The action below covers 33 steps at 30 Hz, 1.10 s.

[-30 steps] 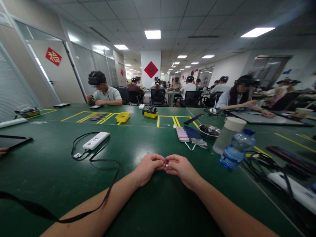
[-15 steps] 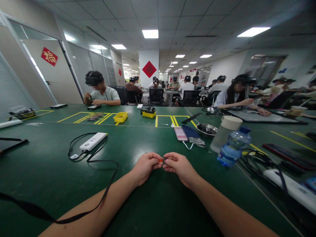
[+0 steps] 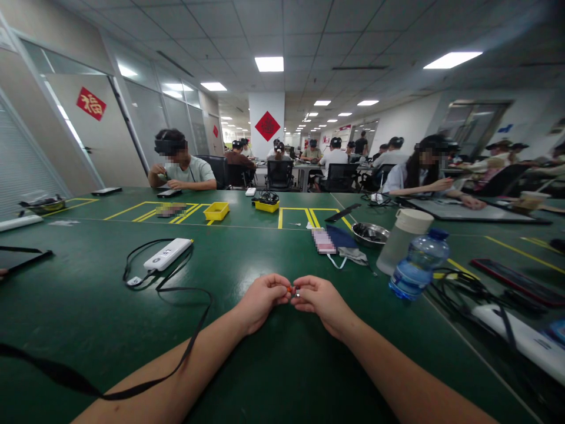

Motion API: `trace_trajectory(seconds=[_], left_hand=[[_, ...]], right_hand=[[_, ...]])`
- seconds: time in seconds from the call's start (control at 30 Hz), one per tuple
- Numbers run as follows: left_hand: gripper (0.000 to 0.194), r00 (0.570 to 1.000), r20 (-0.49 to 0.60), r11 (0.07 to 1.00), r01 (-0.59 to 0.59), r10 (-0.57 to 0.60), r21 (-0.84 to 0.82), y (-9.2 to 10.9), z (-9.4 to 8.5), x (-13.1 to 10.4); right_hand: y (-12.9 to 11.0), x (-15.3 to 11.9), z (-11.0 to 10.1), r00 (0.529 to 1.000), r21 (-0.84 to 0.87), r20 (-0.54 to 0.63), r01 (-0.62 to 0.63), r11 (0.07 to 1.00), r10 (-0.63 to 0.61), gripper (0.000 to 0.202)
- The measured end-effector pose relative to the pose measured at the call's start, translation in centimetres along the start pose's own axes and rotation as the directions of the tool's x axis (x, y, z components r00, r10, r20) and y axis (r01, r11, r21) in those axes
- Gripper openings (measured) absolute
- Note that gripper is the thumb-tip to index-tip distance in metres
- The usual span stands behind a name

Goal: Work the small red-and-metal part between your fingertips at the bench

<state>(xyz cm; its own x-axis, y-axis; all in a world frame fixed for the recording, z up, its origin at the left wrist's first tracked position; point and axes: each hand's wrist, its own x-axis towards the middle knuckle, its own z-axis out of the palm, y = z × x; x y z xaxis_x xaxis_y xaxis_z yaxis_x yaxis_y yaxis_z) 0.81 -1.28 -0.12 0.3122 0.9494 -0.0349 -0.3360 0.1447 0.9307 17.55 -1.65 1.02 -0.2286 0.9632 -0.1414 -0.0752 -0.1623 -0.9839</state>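
Over the green table (image 3: pixel 229 253), both hands meet at the fingertips. My left hand (image 3: pixel 263 299) is closed in a pinch on a small orange piece (image 3: pixel 289 289), mostly covered by the fingers. Facing it, my right hand (image 3: pixel 318 299) pinches a small shiny metal piece (image 3: pixel 297 293); its exact kind is too small to make out. The two pieces are very close together, and I cannot tell whether they are joined. A black strap or cable (image 3: pixel 200 330) runs across my left forearm.
Left of my hands lies a white power bank (image 3: pixel 168 254) with black cables. On the right stand a blue-labelled water bottle (image 3: pixel 419 265) and a frosted bottle (image 3: pixel 399 244), near a metal bowl (image 3: pixel 369 233). Yellow trays (image 3: pixel 216 211) sit further back. Co-workers sit across the table.
The fingers of my right hand have shifted slightly, and the shiny metal piece shows more clearly. Both hands stay in the same place over the table.
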Motion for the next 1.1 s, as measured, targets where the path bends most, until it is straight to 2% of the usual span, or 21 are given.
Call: trace_trajectory(seconds=[0.2,0.37,0.53,0.87,1.1], left_hand=[[0.011,1.0,-0.011,1.0,0.01,-0.01,-0.004,0.3,0.08,-0.11],[0.013,1.0,-0.02,0.998,0.018,-0.019,-0.062,0.29,-0.06,-0.01],[0.014,1.0,0.007,0.997,0.001,0.0,-0.073,0.04,-0.29,0.08],[0.012,0.998,0.024,0.997,-0.053,0.052,0.051,0.0,-0.08,-0.13],[0.013,0.999,0.042,0.999,-0.025,0.023,0.029,-0.09,-0.12,0.03]], right_hand=[[0.03,0.04,0.07,0.998,-0.01,-0.019,0.058,0.998,-0.058,0.024],[0.18,0.21,0.06,1.0,0.103,0.029,0.009,0.995,-0.012,0.024],[0.19,0.26,-0.07,0.999,0.135,0.037,-0.019,0.991,0.014,0.022],[-0.09,-0.06,0.15,1.0,0.07,0.015,-0.021,0.997,0.02,0.02],[-0.41,-0.4,0.36,1.0,-0.007,0.017,-0.008,1.0,0.008,0.024]])
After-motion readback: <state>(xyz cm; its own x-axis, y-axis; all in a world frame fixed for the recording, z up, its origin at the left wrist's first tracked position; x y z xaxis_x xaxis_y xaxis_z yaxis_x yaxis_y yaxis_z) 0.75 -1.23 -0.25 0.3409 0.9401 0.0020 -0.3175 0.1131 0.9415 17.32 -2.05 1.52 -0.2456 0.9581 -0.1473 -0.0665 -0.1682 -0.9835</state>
